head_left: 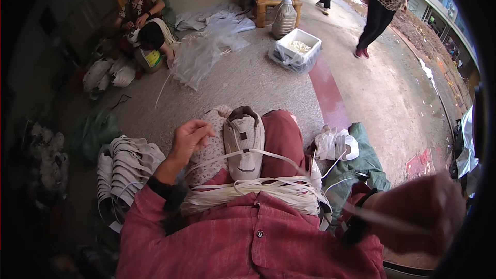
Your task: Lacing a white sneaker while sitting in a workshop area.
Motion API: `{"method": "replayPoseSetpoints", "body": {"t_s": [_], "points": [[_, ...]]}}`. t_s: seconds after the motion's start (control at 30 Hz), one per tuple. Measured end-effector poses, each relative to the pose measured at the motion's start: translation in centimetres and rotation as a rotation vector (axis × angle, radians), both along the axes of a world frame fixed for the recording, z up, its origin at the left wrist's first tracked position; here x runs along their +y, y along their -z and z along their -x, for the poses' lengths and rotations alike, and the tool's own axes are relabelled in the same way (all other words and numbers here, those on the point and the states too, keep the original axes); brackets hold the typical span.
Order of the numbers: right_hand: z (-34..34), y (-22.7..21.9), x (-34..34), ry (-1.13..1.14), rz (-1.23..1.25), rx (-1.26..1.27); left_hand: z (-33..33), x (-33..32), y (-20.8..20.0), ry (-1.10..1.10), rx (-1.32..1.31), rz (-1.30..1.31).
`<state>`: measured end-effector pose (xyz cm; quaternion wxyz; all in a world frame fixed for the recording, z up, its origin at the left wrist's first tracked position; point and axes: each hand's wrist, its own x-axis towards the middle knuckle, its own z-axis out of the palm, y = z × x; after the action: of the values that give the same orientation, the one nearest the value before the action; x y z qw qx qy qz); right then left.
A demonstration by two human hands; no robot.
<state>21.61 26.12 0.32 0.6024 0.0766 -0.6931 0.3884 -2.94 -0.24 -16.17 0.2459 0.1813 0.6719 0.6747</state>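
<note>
A white-and-grey sneaker (245,155) rests upright between my knees, toe toward me. A flat pale shoelace (268,153) crosses over it, one part running left toward my wrist and the other right. My left hand (192,138) is raised left of the sneaker, fingers bent together; whether anything thin sits between them is not visible. Far to the right, my right hand (421,214) is smeared by motion, its fingers unreadable. A blurred pale strand passes by it. A thick bundle of pale laces (253,191) lies across my lap.
Stacked grey-white shoe parts (129,165) stand at my left. White shoes (336,143) lie on green sheeting (364,160) at my right. Ahead are a white foam box (295,49), a jug (284,18) and a bamboo chair (273,4). A seated co-worker (144,15) handles something; two people stand farther off.
</note>
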Motion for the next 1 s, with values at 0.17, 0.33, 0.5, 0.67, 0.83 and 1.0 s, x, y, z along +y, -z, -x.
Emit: {"method": "replayPoseSetpoints", "body": {"t_s": [0.17, 0.33, 0.5, 0.67, 0.83, 1.0], "points": [[-0.1, 0.9, -2.4, -0.150, 0.056, 0.005, -1.8, 3.9, -3.6, 0.157, 0.027, -0.055], [0.1, 1.4, -5.6, -0.329, 0.098, -0.028, -2.4, 3.2, -4.1, 0.213, 0.027, -0.157], [0.3, 1.1, -6.7, -0.517, 0.146, -0.036, -2.4, 1.9, -2.7, 0.157, 0.009, -0.104], [0.3, 0.5, -6.9, -0.685, 0.228, 0.038, -2.5, 1.7, -0.8, 0.111, -0.009, -0.045], [0.0, -0.5, -8.4, -0.844, 0.249, 0.109, -3.4, 2.1, 0.6, 0.191, 0.104, -0.017], [0.2, -1.2, -7.3, -0.931, 0.254, 0.171, -3.9, 3.1, 1.0, 0.294, 0.189, 0.071]]}}
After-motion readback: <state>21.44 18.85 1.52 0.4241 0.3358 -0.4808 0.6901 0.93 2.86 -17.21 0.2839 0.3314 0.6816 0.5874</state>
